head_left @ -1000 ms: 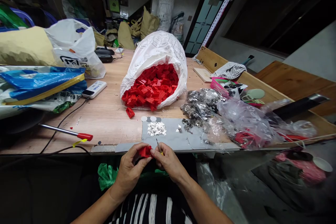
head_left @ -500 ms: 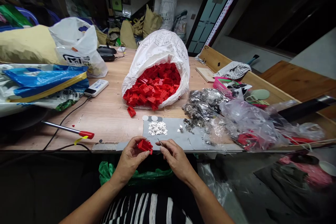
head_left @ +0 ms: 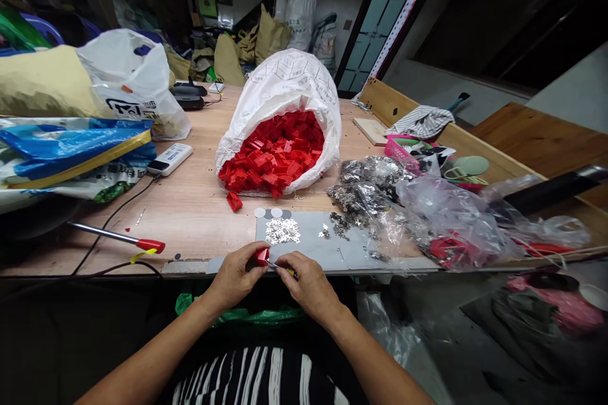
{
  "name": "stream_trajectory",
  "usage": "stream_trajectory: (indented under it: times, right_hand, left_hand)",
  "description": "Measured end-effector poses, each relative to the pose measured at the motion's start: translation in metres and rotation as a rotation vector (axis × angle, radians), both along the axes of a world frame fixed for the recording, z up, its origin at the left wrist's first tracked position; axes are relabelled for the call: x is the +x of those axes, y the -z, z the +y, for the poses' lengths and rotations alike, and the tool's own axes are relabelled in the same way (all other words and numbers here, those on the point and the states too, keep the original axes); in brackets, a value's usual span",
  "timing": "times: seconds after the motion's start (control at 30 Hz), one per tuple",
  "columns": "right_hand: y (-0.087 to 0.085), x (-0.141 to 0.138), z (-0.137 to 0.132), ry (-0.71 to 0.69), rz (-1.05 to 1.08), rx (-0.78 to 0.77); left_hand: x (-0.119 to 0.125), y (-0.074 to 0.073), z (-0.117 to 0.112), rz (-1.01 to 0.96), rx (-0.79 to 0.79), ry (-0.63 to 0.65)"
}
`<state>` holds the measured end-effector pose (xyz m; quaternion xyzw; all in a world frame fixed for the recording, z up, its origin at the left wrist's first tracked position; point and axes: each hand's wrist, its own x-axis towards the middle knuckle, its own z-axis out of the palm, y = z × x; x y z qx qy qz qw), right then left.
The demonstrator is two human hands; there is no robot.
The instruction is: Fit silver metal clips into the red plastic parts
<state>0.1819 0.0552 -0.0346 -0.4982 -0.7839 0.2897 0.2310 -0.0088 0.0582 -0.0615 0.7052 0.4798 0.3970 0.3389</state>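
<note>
My left hand is closed around a red plastic part, holding it over the front edge of the table. A slim metal tool, which looks like a small screwdriver with a yellowish handle, is pinched in my right hand. Its tip points left and meets the near end of the red part; my fingers hide much of both. Just beyond my hands, a pile of small shiny metal pieces lies on a grey mat. Farther back, a white woven sack lies open towards me, full of red plastic parts.
One loose red part lies before the sack. Plastic bags of metal pieces crowd the right. A red-tipped rod, cables, a white device and stuffed bags are at left. A green bag hangs below the table edge.
The tool tip has moved left and now touches the red part. My hands are closer together, and the red part has turned, with less of it showing.
</note>
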Motion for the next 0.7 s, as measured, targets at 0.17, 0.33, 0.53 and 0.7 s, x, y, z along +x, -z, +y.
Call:
stream_trajectory:
  times: [0.17, 0.33, 0.53, 0.7]
  right_hand:
    - [0.003, -0.001, 0.0, -0.009, 0.014, 0.013]
    - [0.004, 0.001, 0.001, -0.006, 0.045, -0.008]
    - [0.001, 0.002, 0.003, 0.026, 0.11, -0.046]
    - [-0.001, -0.004, 0.008, 0.088, 0.142, -0.053]
  left_hand:
    - [-0.002, -0.001, 0.001, 0.013, 0.004, 0.002]
    - [-0.003, 0.001, 0.002, -0.006, -0.003, 0.013]
    - [-0.01, 0.003, 0.007, -0.194, -0.203, 0.088]
    - [-0.017, -0.002, 0.009, -0.411, -0.326, 0.149]
